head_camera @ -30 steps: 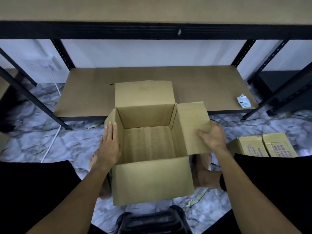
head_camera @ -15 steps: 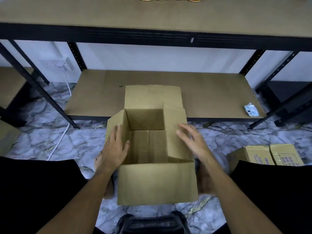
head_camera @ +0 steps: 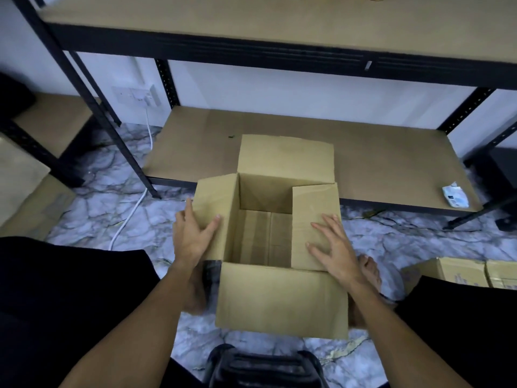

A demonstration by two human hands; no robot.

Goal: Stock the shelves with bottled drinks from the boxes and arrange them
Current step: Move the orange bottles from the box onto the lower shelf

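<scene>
Right flap folded lower under flat-fingered right hand; left hand pinches left flap; packet on shelf.

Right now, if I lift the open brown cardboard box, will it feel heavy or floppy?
Likely light: the open brown cardboard box looks empty inside. Its walls may flex, since all flaps are loose. It should slide easily on the smooth marble floor.

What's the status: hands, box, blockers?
Left hand pinches left flap; right hand flat on right flap, folded inward. Box empty, no bottles inside. Nothing blocking the flaps.
</scene>
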